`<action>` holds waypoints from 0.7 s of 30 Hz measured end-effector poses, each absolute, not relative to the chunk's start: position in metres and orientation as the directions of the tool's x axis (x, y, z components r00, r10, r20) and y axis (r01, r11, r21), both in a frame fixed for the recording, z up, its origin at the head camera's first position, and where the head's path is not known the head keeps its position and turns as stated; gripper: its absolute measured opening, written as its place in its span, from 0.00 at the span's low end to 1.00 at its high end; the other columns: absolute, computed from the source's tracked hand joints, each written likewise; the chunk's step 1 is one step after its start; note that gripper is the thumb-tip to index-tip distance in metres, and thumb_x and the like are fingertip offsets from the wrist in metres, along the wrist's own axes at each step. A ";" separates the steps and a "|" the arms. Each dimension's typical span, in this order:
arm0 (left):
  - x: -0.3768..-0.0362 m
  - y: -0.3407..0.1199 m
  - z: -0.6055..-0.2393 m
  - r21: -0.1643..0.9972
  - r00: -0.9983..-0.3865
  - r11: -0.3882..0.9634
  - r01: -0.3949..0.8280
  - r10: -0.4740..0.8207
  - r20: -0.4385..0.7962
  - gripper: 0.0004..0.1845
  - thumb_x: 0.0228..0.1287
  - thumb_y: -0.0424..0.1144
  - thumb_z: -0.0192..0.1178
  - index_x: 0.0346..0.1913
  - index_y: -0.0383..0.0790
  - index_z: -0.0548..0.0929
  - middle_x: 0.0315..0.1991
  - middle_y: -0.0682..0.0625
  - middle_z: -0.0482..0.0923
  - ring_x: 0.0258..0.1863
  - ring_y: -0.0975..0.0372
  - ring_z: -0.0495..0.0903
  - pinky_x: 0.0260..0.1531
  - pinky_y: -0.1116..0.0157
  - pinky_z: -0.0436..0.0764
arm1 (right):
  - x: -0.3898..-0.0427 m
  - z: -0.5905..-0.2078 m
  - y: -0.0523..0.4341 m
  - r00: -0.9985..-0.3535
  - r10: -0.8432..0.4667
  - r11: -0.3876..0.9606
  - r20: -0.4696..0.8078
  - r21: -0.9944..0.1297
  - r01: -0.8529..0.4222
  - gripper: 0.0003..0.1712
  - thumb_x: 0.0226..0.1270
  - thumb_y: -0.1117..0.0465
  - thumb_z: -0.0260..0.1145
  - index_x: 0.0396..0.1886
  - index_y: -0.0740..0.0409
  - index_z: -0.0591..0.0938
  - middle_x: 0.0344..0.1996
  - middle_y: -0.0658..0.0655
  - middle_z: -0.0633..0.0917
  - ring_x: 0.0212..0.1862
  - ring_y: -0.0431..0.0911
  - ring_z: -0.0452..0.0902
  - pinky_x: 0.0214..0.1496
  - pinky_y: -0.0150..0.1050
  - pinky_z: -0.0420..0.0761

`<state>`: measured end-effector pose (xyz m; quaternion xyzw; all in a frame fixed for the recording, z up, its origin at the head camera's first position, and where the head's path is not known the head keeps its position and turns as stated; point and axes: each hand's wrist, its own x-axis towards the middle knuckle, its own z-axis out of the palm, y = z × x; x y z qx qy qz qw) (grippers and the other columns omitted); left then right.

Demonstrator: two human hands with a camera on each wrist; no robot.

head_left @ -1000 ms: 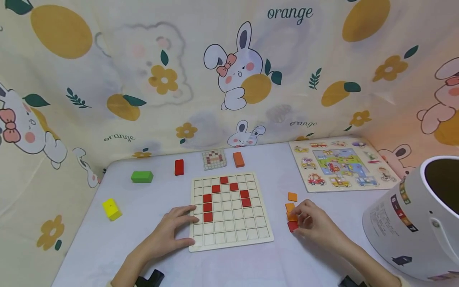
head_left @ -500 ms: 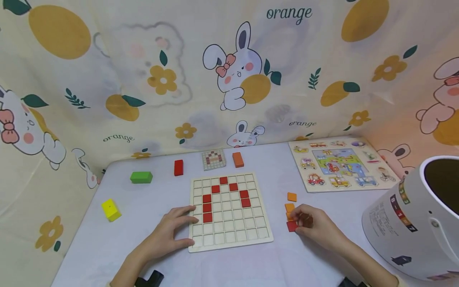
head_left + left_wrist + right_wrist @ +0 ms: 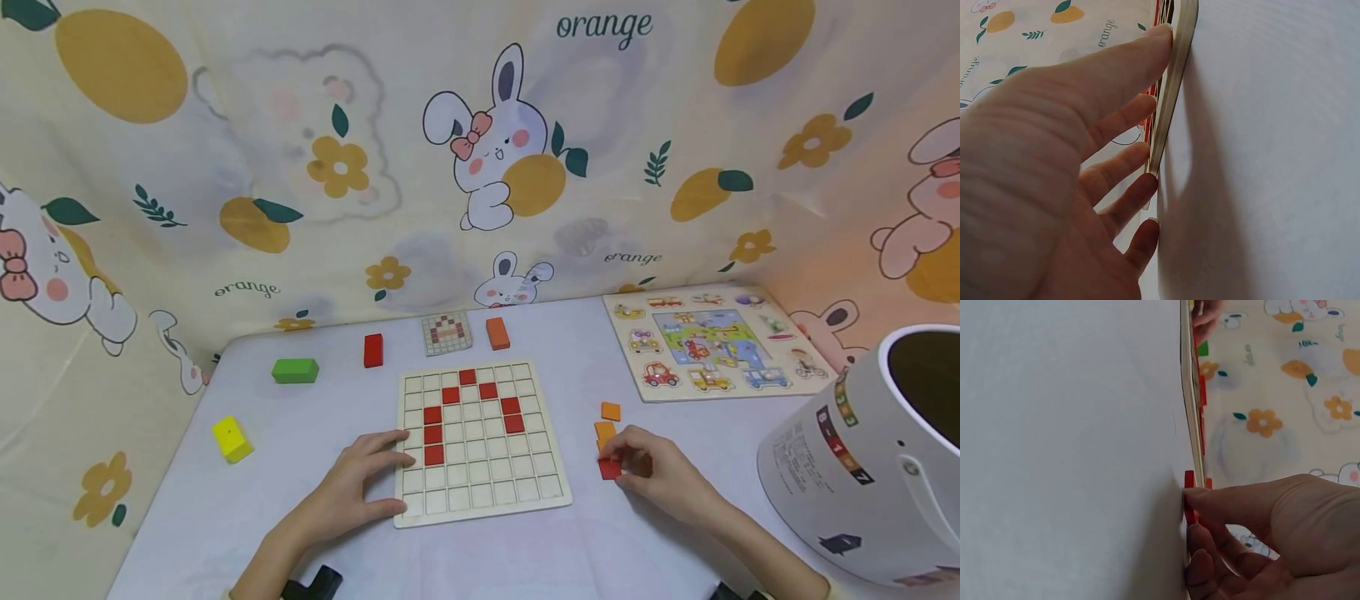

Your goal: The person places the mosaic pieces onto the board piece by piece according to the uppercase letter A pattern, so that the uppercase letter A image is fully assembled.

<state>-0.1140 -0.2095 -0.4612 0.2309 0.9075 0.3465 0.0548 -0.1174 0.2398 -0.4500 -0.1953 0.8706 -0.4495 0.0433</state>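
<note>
A cream grid board lies on the table, with several red square tiles set in an arch in its cells. My left hand rests at the board's left side, its spread, nearly straight fingers touching the edge and the thumb at the near corner. To the right of the board, my right hand pinches a loose red tile between thumb and fingers; the right wrist view shows the thumb on this red tile. Just beyond it lie orange tiles, one partly hidden by the fingers.
A small pattern card lies behind the board, between a red block and an orange block. Green and yellow blocks are at left. A picture puzzle lies back right, and a large white bucket stands beside my right arm.
My right fingertips have come down from the orange tile onto the red tile, which has shifted very slightly. My left hand stays in place at the board.
</note>
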 end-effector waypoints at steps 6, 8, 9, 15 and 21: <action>-0.115 -0.210 -0.462 0.656 -0.887 0.651 0.383 0.458 0.064 0.26 0.52 0.54 0.75 0.55 0.58 0.83 0.72 0.53 0.66 0.70 0.52 0.62 0.62 0.38 0.65 | -0.116 -0.447 0.237 -0.919 -0.380 0.526 0.103 -0.793 -0.307 0.21 0.52 0.74 0.75 0.44 0.50 0.84 0.40 0.48 0.85 0.39 0.44 0.75 0.37 0.34 0.74; -0.114 -0.210 -0.462 0.655 -0.887 0.650 0.385 0.458 0.066 0.26 0.52 0.54 0.75 0.55 0.58 0.83 0.72 0.53 0.66 0.70 0.52 0.62 0.62 0.38 0.65 | -0.115 -0.445 0.237 -0.923 -0.376 0.550 0.083 -0.782 -0.295 0.21 0.52 0.73 0.75 0.44 0.50 0.84 0.41 0.46 0.85 0.40 0.44 0.75 0.38 0.34 0.74; -0.114 -0.210 -0.462 0.654 -0.886 0.650 0.387 0.458 0.068 0.26 0.52 0.54 0.75 0.55 0.58 0.83 0.72 0.53 0.66 0.70 0.52 0.62 0.62 0.38 0.65 | -0.115 -0.445 0.237 -0.924 -0.375 0.561 0.073 -0.776 -0.288 0.21 0.53 0.72 0.75 0.44 0.49 0.84 0.42 0.46 0.85 0.41 0.44 0.75 0.39 0.34 0.74; -0.113 -0.211 -0.462 0.659 -0.885 0.643 0.390 0.459 0.075 0.27 0.51 0.52 0.76 0.55 0.58 0.83 0.72 0.53 0.66 0.70 0.52 0.62 0.62 0.39 0.64 | -0.116 -0.446 0.235 -0.916 -0.388 0.569 0.104 -0.755 -0.327 0.21 0.51 0.74 0.76 0.41 0.47 0.84 0.40 0.44 0.84 0.42 0.43 0.73 0.43 0.34 0.73; -0.114 -0.211 -0.463 0.653 -0.886 0.650 0.389 0.459 0.071 0.26 0.52 0.55 0.75 0.56 0.59 0.83 0.72 0.54 0.66 0.70 0.53 0.62 0.62 0.39 0.64 | -0.116 -0.446 0.235 -0.889 -0.447 0.499 0.101 -0.796 -0.341 0.20 0.51 0.77 0.73 0.39 0.51 0.83 0.37 0.48 0.82 0.38 0.44 0.76 0.39 0.33 0.76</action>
